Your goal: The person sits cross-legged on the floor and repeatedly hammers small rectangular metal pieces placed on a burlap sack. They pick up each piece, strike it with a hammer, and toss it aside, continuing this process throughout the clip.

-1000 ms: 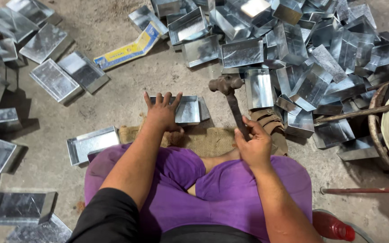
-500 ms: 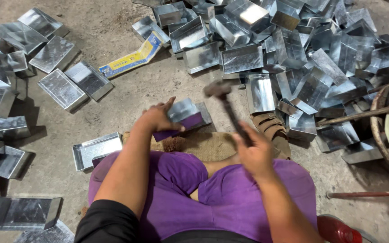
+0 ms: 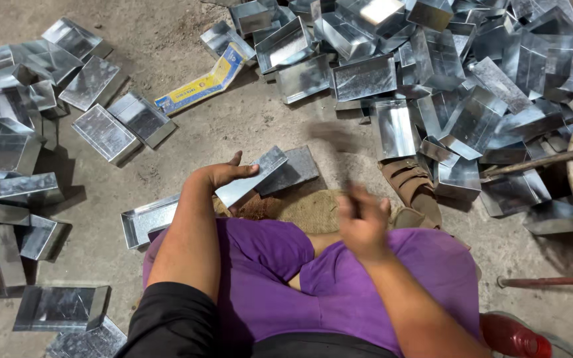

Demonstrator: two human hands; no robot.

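A bare, dusty concrete floor (image 3: 187, 142) carries everything in view. Flat galvanized sheet-metal trays (image 3: 104, 132) lie scattered on it at left, one shallow tray (image 3: 147, 222) lies beside the seated person's leg, and a dense heap of box-shaped metal trays (image 3: 459, 79) covers the upper right. Also directly on the floor are a yellow-and-blue cardboard sleeve (image 3: 200, 83) between the two groups, a piece of brown sacking (image 3: 303, 209) at centre, a red plastic bottle (image 3: 515, 338) at lower right, and a metal rod (image 3: 552, 281) just above the bottle.
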